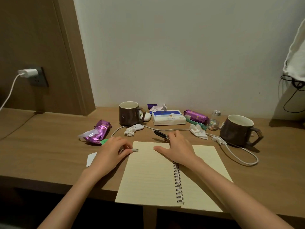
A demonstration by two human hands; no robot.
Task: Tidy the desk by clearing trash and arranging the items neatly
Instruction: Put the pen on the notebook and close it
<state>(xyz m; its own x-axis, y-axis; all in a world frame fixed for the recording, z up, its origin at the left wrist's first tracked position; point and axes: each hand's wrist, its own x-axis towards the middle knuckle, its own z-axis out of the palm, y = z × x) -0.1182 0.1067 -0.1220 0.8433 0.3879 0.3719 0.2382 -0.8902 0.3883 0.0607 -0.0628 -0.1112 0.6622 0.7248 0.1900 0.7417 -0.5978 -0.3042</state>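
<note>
The left hand [112, 151] pinches the plug [135, 150] of a white cable [175, 129] — probably light and floppy, best gripped there — the right hand [178, 149] spread flat on the notebook [148, 176].

Dim, warm light from above; a soft shadow beside the right mug [236, 129] on the desk [49, 146], black beneath it. Edges bow from the wide lens; detail slightly soft

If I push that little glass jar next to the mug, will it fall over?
It may well tip: the jar stands upright and looks taller than wide. It looks like clear glass, so likely fragile. On its side, it would probably roll.
</note>
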